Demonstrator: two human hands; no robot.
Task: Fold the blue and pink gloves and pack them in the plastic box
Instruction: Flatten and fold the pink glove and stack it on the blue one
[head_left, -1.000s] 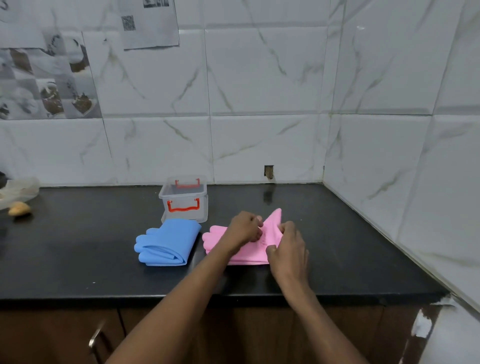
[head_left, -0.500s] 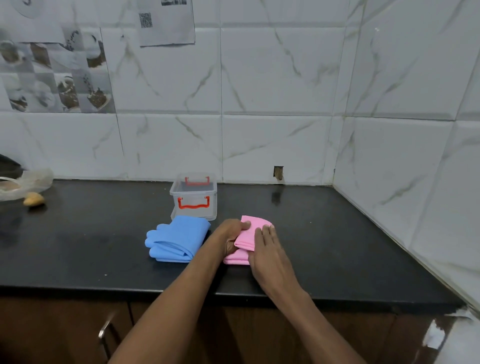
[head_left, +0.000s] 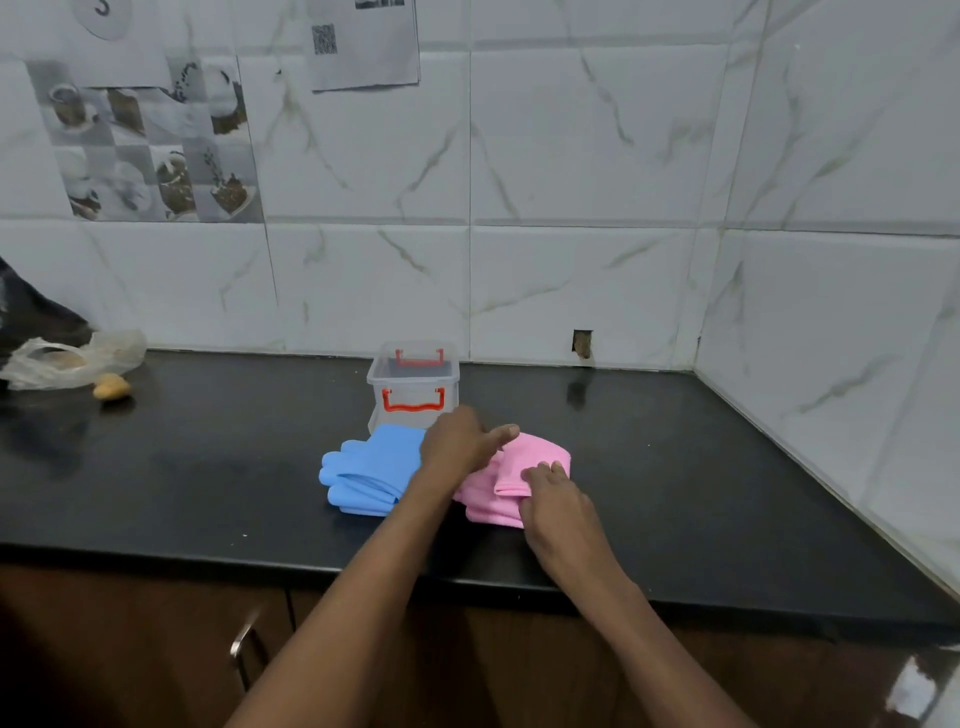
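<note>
Nearest, below the worktop's front edge (head_left: 291, 564), a brown cabinet door carries a metal handle (head_left: 243, 644). Both bare forearms reach up over that edge to the pink gloves (head_left: 543, 452), which lie folded into a thick pad around the middle of the worktop, somewhat nearer its front edge than its back. The right hand (head_left: 553, 501) lies palm down on the near right part of the pad, fingers close together with their tips pressing a folded-over flap. The left hand (head_left: 460, 441) rests back-up on the pad's left part with one digit stretched out to the right; its other fingers are hidden, so I cannot tell whether they grip anything. Just left of the pad lie the blue gloves (head_left: 369, 475), folded, fingertips toward the left edge (the left forearm covers the line where blue meets pink). Just behind them stands the clear plastic box (head_left: 413, 382), lid off, with an orange handle on its near and far walls, a little short of the back edge. By the far left edge sit a crumpled clear bag (head_left: 72, 356) and a small yellowish lump (head_left: 110, 387). On the tiled wall hangs a paper sheet (head_left: 363, 52) bearing a QR code, its print too blurred to read, and at the top left a round sticker (head_left: 101, 15) shows what looks like a "3".
</note>
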